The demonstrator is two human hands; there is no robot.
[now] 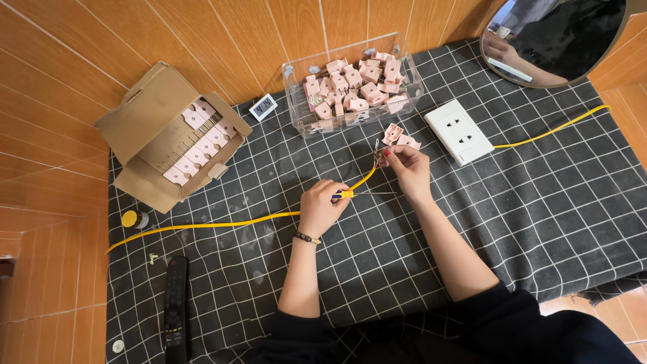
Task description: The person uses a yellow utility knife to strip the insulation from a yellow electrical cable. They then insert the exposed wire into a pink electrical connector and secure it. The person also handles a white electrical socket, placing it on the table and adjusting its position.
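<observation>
Head view, work in hand: a yellow cable (222, 222) is being fitted at its stripped end, centre of the frame; the bare wire tips (377, 156) are exposed and pinched, so stripping looks done, while no plug part is joined to them yet, as far as I can judge.
Head view, left hand (320, 209): closed around a small screwdriver (345, 194) with a yellow and blue handle, its thin shaft pointing right; the cable passes under this hand.
Head view, right hand (406, 165): fingertips drawn narrow, pinching the wire tips just above centre; the other fingers are curled in.
Head view, cable run: from the left edge across the black checked cloth (539, 216) up to the hands.
Head view, loose parts: two pink plug pieces (399, 137) lying just beside the right hand, not touched.
Head view, stock: clear plastic box (354, 84) of pink pieces, top centre; open cardboard box (172, 135) with rows of pink parts, upper left.
Head view, other items: white socket (461, 131) with its own yellow lead, right of centre; remote control (176, 303), lower left; round mirror (559, 37), top right; small clock display (263, 106).
</observation>
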